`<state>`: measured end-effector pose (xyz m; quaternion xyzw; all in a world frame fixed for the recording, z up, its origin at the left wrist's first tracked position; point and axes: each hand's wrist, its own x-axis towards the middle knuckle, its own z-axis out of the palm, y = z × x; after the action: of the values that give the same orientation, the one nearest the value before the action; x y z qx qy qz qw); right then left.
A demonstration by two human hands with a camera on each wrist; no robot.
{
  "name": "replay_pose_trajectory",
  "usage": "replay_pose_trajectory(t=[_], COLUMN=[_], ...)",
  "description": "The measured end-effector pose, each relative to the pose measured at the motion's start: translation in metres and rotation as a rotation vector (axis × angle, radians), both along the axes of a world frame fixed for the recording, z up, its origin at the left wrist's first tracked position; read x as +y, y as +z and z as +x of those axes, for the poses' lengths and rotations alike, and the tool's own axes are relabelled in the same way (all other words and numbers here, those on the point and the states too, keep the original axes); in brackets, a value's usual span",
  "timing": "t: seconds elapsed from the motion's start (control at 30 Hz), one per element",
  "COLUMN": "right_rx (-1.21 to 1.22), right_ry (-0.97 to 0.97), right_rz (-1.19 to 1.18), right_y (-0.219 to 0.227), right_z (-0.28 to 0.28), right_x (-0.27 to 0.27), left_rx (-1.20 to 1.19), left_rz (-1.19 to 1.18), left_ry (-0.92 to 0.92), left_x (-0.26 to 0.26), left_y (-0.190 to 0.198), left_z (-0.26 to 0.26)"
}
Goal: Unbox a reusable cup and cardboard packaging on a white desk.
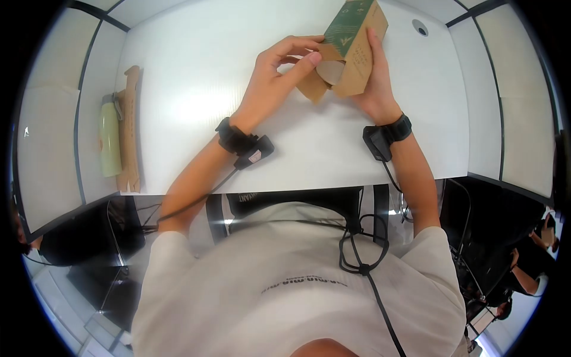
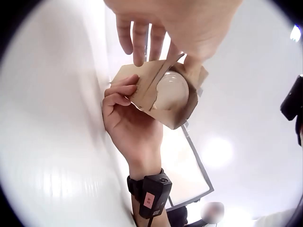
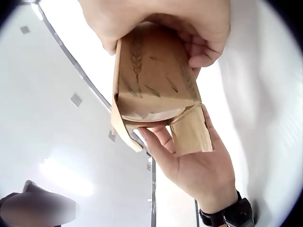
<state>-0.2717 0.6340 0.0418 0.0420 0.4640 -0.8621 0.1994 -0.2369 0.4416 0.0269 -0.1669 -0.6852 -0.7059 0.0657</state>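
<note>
A brown cardboard box (image 1: 358, 66) with a green printed panel is held tilted above the white table (image 1: 184, 128), its end with loose flaps facing the person. Inside that end sits a whitish, round, smooth thing (image 2: 173, 91), mostly hidden by the cardboard. My right hand (image 1: 380, 98) grips the box from its right side, thumb along the printed face. At the mouth, my left hand (image 1: 270, 80) pinches a flap between thumb and forefinger while its other fingers reach along the box. Wheat-ear prints show on the box's side in the right wrist view.
Along the table's left edge a pale green bottle (image 1: 110, 140) lies beside a long brown cardboard strip (image 1: 129, 134). A round cable hole (image 1: 420, 27) is at the back right. Partition panels border the table, and cables run from both wrist cameras.
</note>
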Motion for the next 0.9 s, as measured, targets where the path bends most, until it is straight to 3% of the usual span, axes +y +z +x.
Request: replay_pose_trajectory(t=[0.13,0.37,0.5,0.9], right_rx=[0.004,0.033,0.148,-0.008], right_ry=[-0.010,0.091,0.117,0.071], right_rz=[0.051,0.067,0.149,0.076], right_y=[0.006,0.002,0.002,-0.001], right_z=[0.006,0.006,0.010,0.003], right_x=[-0.004,-0.004,-0.007,0.000], left_rx=[0.083,0.068,-0.074,-0.070], left_rz=[-0.132,-0.132,-0.212,-0.173], left_ry=[-0.020,-0.012,0.069,0.013], left_x=[-0.005,-0.003,-0.001,-0.003], left_y=[0.000,-0.001,0.008,0.000], left_z=[-0.002,0.001,0.006,-0.001])
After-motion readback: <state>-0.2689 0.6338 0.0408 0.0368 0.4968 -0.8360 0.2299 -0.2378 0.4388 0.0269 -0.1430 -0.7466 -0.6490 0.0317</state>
